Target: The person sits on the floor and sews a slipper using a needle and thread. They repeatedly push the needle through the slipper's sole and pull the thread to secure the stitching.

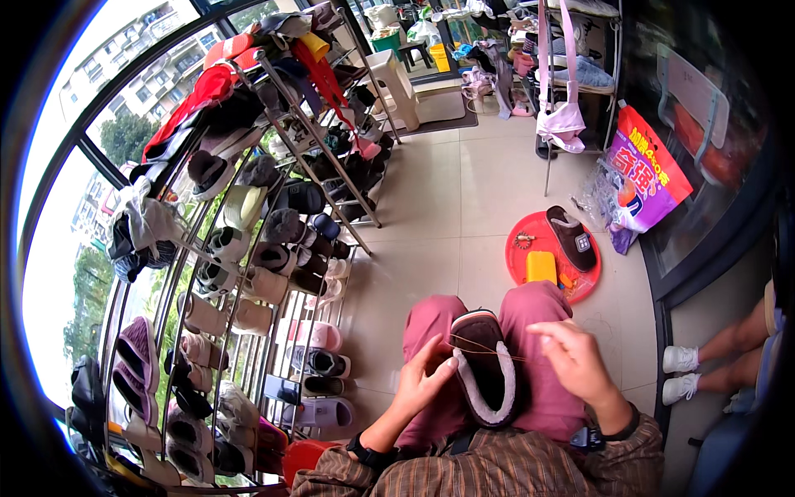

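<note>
A dark brown slipper [481,332] with a pale fleece-lined opening rests between my knees, its toe pointing away from me. Thin brown thread [490,349] stretches across its upper in crossing strands. My left hand [422,373] is at the slipper's left side, thumb and forefinger apart beside the thread's end. Over my right knee, my right hand [574,360] is raised with its forefinger extended. The thread runs toward it, but whether either hand grips the thread is unclear. The matching slipper [571,239] lies on a round red stool top or tray [518,273] ahead of my knees.
The red surface also bears a yellow box [541,267] and a beaded bracelet [525,238]. Metal racks [298,143] crowded with shoes stand at left. A detergent bag [649,171] leans at right, beyond another person's white shoes [680,373]. A red object [304,460] is near my left elbow.
</note>
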{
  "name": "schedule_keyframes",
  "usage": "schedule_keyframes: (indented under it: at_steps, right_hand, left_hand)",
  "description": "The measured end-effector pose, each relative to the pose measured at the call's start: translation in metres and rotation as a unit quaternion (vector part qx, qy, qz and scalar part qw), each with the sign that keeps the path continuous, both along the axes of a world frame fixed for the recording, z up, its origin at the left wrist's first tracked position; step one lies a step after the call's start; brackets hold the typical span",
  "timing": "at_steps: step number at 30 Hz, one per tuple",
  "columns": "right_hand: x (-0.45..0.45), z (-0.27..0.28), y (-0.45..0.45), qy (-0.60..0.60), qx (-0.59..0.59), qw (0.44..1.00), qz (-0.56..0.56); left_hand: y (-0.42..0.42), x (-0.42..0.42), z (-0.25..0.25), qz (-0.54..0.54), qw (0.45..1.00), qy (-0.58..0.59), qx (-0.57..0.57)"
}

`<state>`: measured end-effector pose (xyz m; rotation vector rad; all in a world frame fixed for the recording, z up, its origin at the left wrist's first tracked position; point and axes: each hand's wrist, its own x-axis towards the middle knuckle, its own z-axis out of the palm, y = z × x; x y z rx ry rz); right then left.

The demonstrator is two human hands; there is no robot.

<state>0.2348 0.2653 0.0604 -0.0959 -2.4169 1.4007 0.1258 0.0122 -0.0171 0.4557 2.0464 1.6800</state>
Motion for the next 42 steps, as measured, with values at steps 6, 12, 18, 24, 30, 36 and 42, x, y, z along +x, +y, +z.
schedule_keyframes:
  at_steps: [6,12,18,24,30,36,42]
  right_hand:
    - [-0.038,-0.002,-0.032,-0.119,-0.155,0.979,0.064]
    - [-0.034,-0.017,-0.045,-0.041,0.268,0.962,-0.039]
    - [-0.003,0.003,0.003,-0.13,0.051,0.989,0.046]
    - [0.09,0.052,0.065,-0.143,-0.205,0.968,-0.006]
    - [0.155,0.001,0.127,-0.217,-0.279,0.933,-0.064]
    - [0.118,-0.069,0.104,-0.208,-0.075,0.947,-0.234]
    - [0.087,-0.064,0.031,-0.095,-0.162,0.977,0.097]
  left_hand:
    - [0.043,0.01,-0.006,-0.073,0.989,0.124,-0.01]
    - [0.062,0.019,-0.02,-0.062,0.983,0.175,-0.009]
    - [0.082,0.007,0.018,-0.108,0.976,0.188,-0.036]
    - [0.103,-0.008,0.118,-0.348,0.885,0.283,-0.13]
    - [0.1,0.007,0.101,-0.564,0.76,0.218,-0.237]
    - [0.07,0.053,0.053,-0.463,0.823,0.197,-0.264]
    - [0.082,0.068,0.054,-0.408,0.836,0.241,-0.276]
